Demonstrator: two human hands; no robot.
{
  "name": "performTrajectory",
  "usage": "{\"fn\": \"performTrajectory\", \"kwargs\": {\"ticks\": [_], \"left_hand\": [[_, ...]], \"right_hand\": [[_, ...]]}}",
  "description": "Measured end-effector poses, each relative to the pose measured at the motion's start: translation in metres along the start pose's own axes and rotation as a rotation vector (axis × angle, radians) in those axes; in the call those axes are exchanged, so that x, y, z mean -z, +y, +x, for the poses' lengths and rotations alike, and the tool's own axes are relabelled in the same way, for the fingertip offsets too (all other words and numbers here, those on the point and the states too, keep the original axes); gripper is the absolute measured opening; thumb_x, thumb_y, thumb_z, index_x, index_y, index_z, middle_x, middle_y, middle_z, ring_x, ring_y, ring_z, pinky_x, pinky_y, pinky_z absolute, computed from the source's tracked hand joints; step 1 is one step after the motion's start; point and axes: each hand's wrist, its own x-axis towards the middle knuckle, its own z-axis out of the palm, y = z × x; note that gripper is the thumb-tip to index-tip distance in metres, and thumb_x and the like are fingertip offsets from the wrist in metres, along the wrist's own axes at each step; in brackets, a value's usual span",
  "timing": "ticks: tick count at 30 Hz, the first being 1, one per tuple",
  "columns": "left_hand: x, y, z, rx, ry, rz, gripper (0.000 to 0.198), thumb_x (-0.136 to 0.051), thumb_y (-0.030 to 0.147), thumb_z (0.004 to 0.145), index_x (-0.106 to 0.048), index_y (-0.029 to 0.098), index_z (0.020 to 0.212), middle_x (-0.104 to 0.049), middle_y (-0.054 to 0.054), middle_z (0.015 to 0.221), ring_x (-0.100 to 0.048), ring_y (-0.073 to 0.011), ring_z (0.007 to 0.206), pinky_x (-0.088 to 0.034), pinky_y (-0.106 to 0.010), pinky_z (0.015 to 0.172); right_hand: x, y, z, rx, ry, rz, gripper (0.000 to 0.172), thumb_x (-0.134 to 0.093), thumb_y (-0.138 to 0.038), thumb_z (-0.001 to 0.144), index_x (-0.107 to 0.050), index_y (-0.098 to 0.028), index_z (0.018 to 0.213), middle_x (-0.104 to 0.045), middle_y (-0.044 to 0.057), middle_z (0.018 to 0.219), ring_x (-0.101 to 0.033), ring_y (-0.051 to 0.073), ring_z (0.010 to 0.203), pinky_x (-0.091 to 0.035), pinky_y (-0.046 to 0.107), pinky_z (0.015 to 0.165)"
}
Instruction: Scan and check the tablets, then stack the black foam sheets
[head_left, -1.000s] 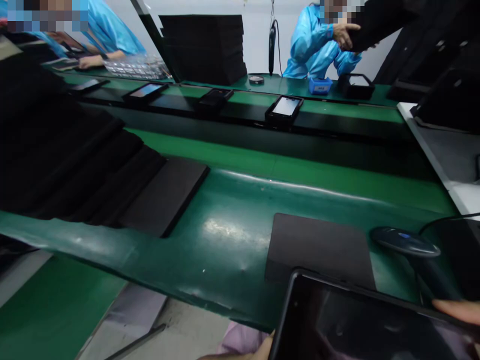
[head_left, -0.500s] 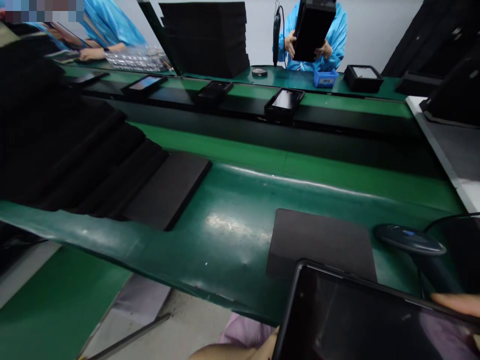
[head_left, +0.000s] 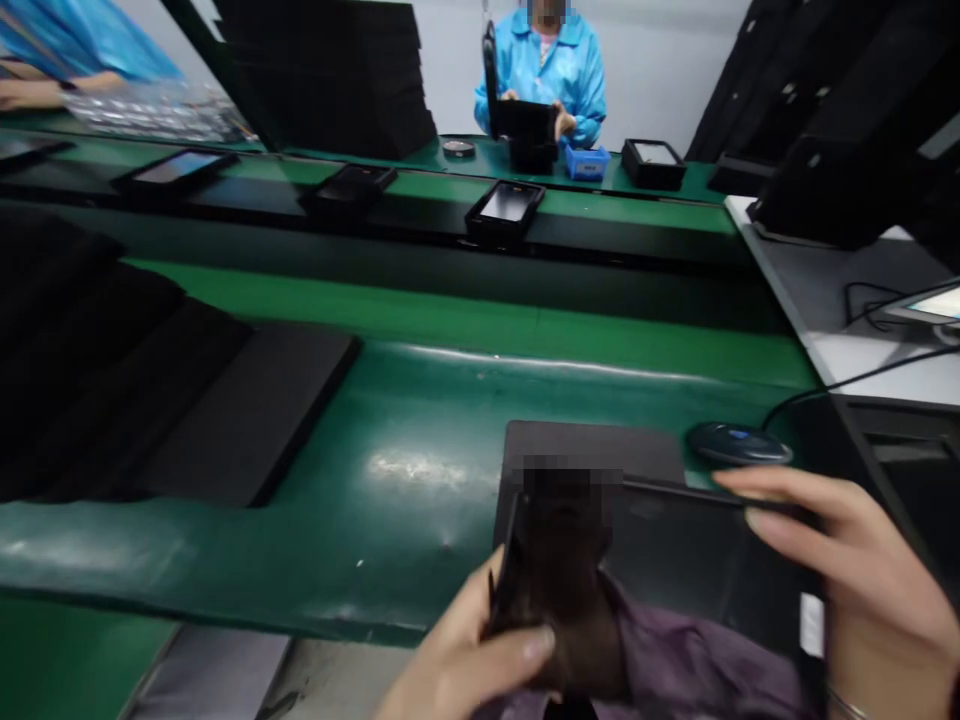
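Note:
A black tablet (head_left: 682, 560) with a dark, glossy screen is held tilted towards me, low in the view, and reflections lie over its glass. My left hand (head_left: 480, 640) grips its left edge, the thumb resting on the front. At the upper right corner, the fingers and thumb of my right hand (head_left: 862, 560) close over the edge near a small white label (head_left: 811, 625). Behind the tablet, a dark grey mat (head_left: 592, 440) lies flat on the green bench (head_left: 420, 560), partly hidden. A dark handheld scanner (head_left: 739, 443) with a cable sits just past my right fingers.
Stacked black foam sheets (head_left: 247, 420) stand on the left. A conveyor (head_left: 600, 345) runs across, and devices in black trays (head_left: 504, 208) line the far side. Opposite, a co-worker in a blue smock (head_left: 585, 75) handles a black box. A grey-topped table (head_left: 825, 265) stands right.
The tablet has come further into view, and both hands now show on it. The view has swung right. Across the bench, the co-worker's black box has been lowered to the bench.

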Motion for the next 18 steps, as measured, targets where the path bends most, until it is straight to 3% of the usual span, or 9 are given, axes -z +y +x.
{"fn": "performTrajectory", "kwargs": {"ticks": [2,4,6,8,11,14,18], "left_hand": [[0.0,0.001,0.023,-0.011,-0.012,-0.018,0.05,-0.08,0.037,0.06,-0.061,0.017,0.101,-0.061,0.0,0.066,-0.057,-0.0144,0.052,-0.048,-0.024,0.047],[0.004,0.0,0.044,-0.054,0.004,-0.022,0.042,-0.079,0.031,0.061,-0.06,0.016,0.096,-0.057,0.002,0.063,-0.052,-0.0122,0.046,-0.045,-0.023,0.038],[0.011,-0.002,0.06,-0.105,0.021,0.001,0.038,-0.079,0.028,0.06,-0.059,0.015,0.09,-0.056,0.001,0.066,-0.053,-0.013,0.049,-0.046,-0.022,0.037],[0.018,-0.004,0.07,-0.117,0.027,0.045,0.034,-0.077,0.027,0.063,-0.058,0.015,0.088,-0.056,0.001,0.067,-0.053,-0.0124,0.05,-0.047,-0.022,0.04],[0.025,-0.006,0.076,-0.078,0.036,0.1,0.035,-0.075,0.027,0.065,-0.056,0.016,0.092,-0.057,0.0,0.07,-0.052,-0.0115,0.051,-0.048,-0.023,0.042],[0.027,-0.005,0.078,-0.046,0.042,0.132,0.044,-0.075,0.028,0.065,-0.053,0.018,0.102,-0.057,0.0,0.076,-0.056,-0.0149,0.062,-0.052,-0.024,0.047],[0.026,-0.005,0.081,-0.071,0.123,0.165,0.053,-0.075,0.031,0.066,-0.047,0.024,0.111,-0.056,-0.001,0.093,-0.055,-0.0167,0.077,-0.055,-0.027,0.054]], "right_hand": [[0.003,-0.002,0.017,-0.036,0.129,-0.018,0.037,-0.056,-0.047,0.081,-0.064,-0.023,0.109,-0.067,0.007,0.102,-0.065,0.023,0.093,-0.054,0.031,0.08],[0.011,0.012,0.027,-0.029,0.352,-0.245,0.047,-0.05,-0.051,0.083,-0.059,-0.019,0.116,-0.063,0.01,0.112,-0.062,0.025,0.1,-0.05,0.037,0.09],[0.023,0.038,0.031,-0.065,0.431,-0.514,0.058,-0.049,-0.056,0.081,-0.055,-0.015,0.121,-0.056,0.014,0.123,-0.054,0.031,0.113,-0.042,0.046,0.098],[0.032,0.066,0.033,-0.194,0.261,-0.592,0.068,-0.051,-0.06,0.078,-0.051,-0.01,0.125,-0.053,0.017,0.126,-0.051,0.035,0.114,-0.04,0.051,0.098],[0.037,0.092,0.038,-0.321,-0.064,-0.333,0.068,-0.056,-0.057,0.076,-0.047,-0.011,0.125,-0.058,0.016,0.12,-0.056,0.031,0.109,-0.046,0.043,0.094],[0.034,0.094,0.043,-0.278,-0.145,-0.127,0.063,-0.056,-0.049,0.078,-0.041,-0.011,0.126,-0.058,0.014,0.119,-0.057,0.024,0.109,-0.047,0.033,0.094],[0.041,0.076,0.042,-0.14,-0.341,-0.243,0.073,-0.058,-0.041,0.078,-0.029,-0.015,0.14,-0.052,0.01,0.128,-0.055,0.022,0.11,-0.044,0.033,0.097]]}}
